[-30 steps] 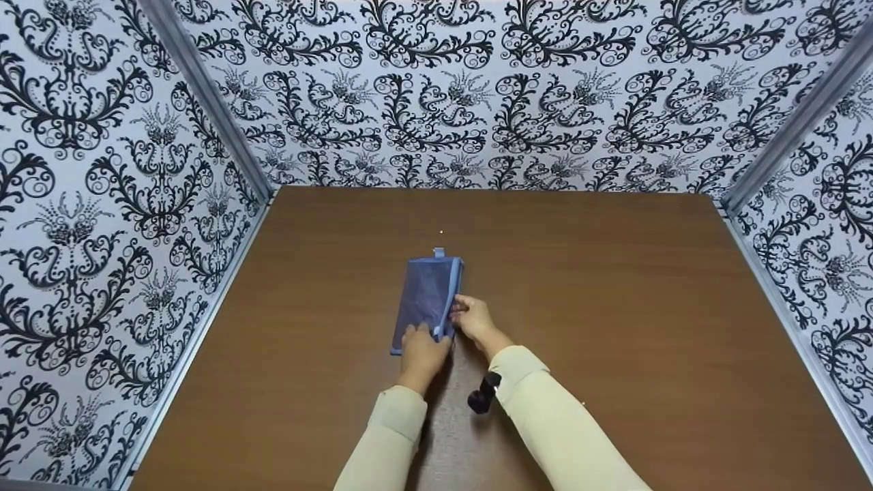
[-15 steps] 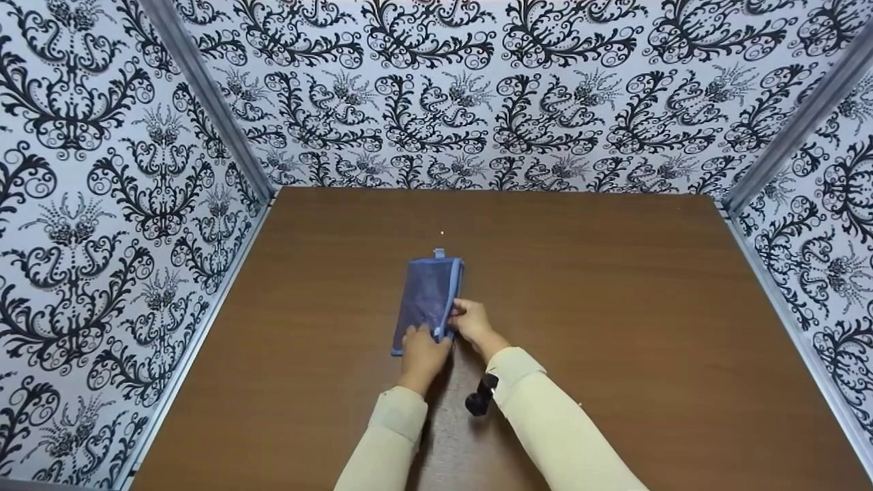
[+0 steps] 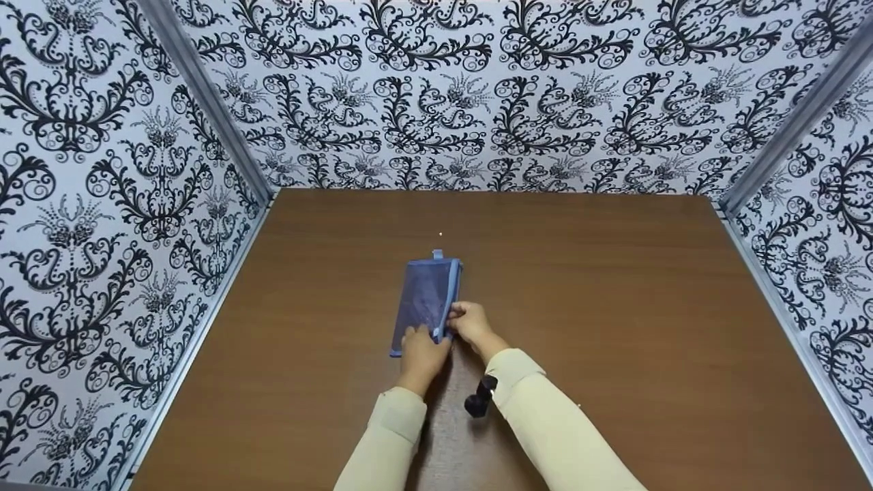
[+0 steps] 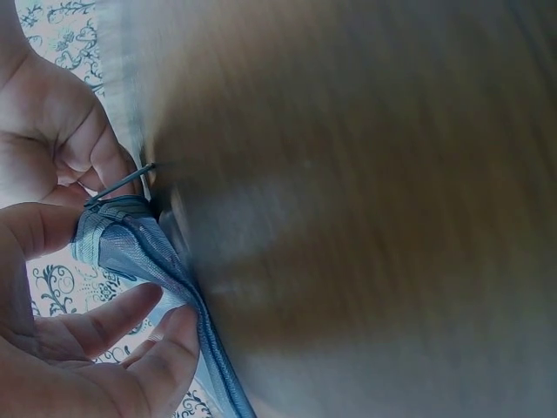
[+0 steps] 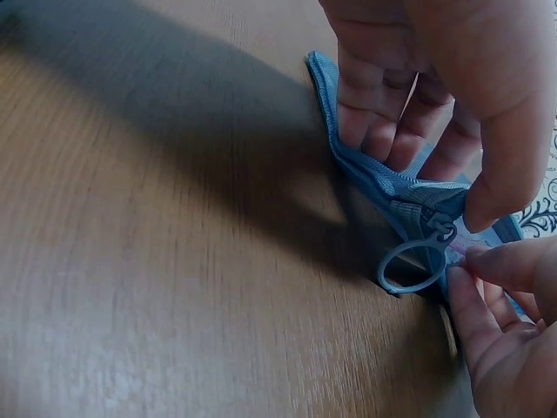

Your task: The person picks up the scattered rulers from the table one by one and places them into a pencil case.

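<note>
A blue mesh zip pouch [image 3: 424, 293] lies on the brown table, its lighter zip edge along the right side. My left hand [image 3: 424, 354] grips its near end; in the left wrist view the thumb [image 4: 43, 228] presses by the zip's end and the fingers [image 4: 165, 353] lie against the mesh. On the zip edge, slightly farther off, my right hand [image 3: 472, 324] pinches the pouch between thumb and forefinger. A ring-shaped zip pull [image 5: 411, 266] hangs at the near end, between the two hands. What lies inside the pouch is unclear.
The brown table [image 3: 600, 293] extends around the pouch on all sides. Patterned black-and-white walls [image 3: 436, 95] with grey metal posts [image 3: 211, 102] enclose its back and sides. A small black device [image 3: 481, 397] sits at the right sleeve cuff.
The right hand has slid slightly toward me along the zip edge. The left hand and the pouch have stayed nearly in place.
</note>
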Tool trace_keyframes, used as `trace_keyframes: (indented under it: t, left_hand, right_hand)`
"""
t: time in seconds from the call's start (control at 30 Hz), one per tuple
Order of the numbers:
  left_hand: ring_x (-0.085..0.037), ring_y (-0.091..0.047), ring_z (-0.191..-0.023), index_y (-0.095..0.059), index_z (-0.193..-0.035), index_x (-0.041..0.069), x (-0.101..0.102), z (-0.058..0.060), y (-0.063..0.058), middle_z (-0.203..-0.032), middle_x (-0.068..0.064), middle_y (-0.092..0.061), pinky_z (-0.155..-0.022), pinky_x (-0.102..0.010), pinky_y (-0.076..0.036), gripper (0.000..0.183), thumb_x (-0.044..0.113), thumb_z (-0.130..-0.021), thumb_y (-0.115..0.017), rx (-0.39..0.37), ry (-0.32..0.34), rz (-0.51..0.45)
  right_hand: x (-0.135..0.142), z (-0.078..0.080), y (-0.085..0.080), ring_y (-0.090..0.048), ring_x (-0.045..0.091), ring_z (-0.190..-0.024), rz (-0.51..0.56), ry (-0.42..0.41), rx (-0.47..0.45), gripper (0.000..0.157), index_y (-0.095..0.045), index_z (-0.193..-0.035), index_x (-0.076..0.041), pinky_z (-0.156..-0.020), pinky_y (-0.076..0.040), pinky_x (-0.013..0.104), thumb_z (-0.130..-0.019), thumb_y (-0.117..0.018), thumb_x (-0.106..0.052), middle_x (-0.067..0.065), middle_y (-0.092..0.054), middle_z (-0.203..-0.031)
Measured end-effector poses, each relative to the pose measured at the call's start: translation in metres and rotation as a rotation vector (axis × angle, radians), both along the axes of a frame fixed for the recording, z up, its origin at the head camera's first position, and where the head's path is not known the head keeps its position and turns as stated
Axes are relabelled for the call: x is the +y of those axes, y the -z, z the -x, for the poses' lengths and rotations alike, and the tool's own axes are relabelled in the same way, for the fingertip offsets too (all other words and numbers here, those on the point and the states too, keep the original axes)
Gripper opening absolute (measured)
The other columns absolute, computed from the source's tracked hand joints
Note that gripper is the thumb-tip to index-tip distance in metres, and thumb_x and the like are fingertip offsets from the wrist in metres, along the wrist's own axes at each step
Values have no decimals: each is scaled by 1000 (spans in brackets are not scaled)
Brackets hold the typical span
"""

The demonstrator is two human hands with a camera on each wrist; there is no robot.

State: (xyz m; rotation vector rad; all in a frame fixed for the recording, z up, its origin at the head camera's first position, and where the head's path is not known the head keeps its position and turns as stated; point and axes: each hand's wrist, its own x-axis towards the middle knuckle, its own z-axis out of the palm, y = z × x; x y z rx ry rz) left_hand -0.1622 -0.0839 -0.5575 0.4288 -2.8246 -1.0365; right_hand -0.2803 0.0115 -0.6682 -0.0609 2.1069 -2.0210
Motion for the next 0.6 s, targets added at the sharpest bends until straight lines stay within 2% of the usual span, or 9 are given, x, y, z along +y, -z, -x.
trace_keyframes:
  t: [0.13,0.17,0.23,0.27,0.33,0.43,0.5,0.57,0.6]
  left_hand:
    - [-36,-49,-92,-59,-105,-5,1,0,1,-98,-19,-51,-79,-44,-41,47,30,-74,-65,-12,-3,3]
    - [-36,-49,-92,-58,-106,-5,1,0,1,-99,-19,-51,-79,-44,-41,48,30,-74,-65,-15,-3,2]
    - [-35,-49,-93,-58,-107,-5,1,1,2,-99,-19,-50,-80,-44,-41,48,30,-74,-65,-18,-3,3]
    - [-35,-49,-93,-58,-107,-5,1,1,2,-99,-18,-50,-80,-43,-41,48,30,-74,-65,-19,-3,4]
    - [-35,-49,-92,-58,-106,-5,2,0,3,-98,-18,-50,-79,-43,-41,47,29,-74,-65,-16,0,5]
    - [-34,-49,-91,-59,-104,-6,2,0,3,-96,-18,-50,-78,-43,-41,46,29,-74,-65,-10,3,7]
    - [-34,-48,-91,-59,-103,-5,2,0,2,-95,-17,-50,-79,-43,-41,45,29,-74,-65,-8,6,5]
    - [-34,-48,-90,-59,-102,-5,1,0,1,-95,-17,-50,-79,-43,-41,44,28,-74,-65,-9,10,5]
    - [-34,-48,-90,-59,-102,-5,0,0,1,-95,-17,-50,-79,-43,-41,44,28,-74,-65,-8,13,7]
  right_hand:
    - [-1,-37,-75,-55,15,-67,-47,30,-62,35,-54,-105,19,-67,-50,33,-71,-50,22,18,-58,-80]
    - [0,-43,-86,-54,15,-67,-44,36,-72,35,-53,-106,20,-67,-50,33,-71,-49,22,19,-58,-81]
    - [0,-47,-94,-54,14,-66,-39,44,-78,35,-52,-106,21,-66,-50,32,-71,-48,23,19,-59,-81]
    - [1,-46,-90,-55,13,-65,-32,48,-76,35,-53,-105,20,-65,-50,31,-71,-48,22,17,-59,-80]
    - [3,-35,-66,-55,11,-62,-4,52,-63,35,-56,-104,15,-60,-49,27,-70,-49,22,11,-59,-76]
    - [8,-5,-8,-57,12,-62,35,38,-20,37,-62,-102,6,-57,-49,27,-69,-52,20,6,-60,-74]
    - [10,14,27,-60,17,-65,35,36,-16,38,-63,-102,2,-60,-50,31,-69,-56,18,9,-62,-77]
    - [12,32,58,-62,19,-69,22,40,-11,40,-64,-103,-2,-61,-51,33,-68,-57,17,10,-63,-80]
    - [13,35,63,-62,18,-69,19,43,-11,40,-64,-102,-2,-61,-51,33,-67,-57,16,10,-63,-80]
